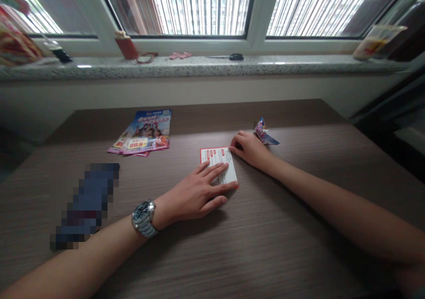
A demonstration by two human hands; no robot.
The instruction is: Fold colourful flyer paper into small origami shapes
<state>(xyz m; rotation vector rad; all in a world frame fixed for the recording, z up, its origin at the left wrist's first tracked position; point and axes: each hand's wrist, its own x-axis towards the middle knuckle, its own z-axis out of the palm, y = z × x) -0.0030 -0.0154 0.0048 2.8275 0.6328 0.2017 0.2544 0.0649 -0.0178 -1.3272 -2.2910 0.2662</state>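
Note:
A white printed sheet (219, 158) with red edging and red text boxes lies flat on the table, squarish and apparently folded. Across its lower part rests my left hand (195, 193), fingers spread and flat, pressing on the paper; it partly hides the print. My right hand (250, 148) is at the sheet's upper right corner, its fingers curled and the thumb and index finger closed on that corner. Just behind the right hand stands a small folded-paper piece (264, 133) in blue and pink, its base partly covered by the hand. A metal watch (144, 217) is on my left wrist.
Several colourful flyers (151, 131) lie stacked at the back left of the wooden table (292, 254). A pixelated dark blue object (89, 201) is near my left forearm. On the stone windowsill (279, 69) are scissors (232, 57), a red box (126, 47) and a plastic cup (376, 42).

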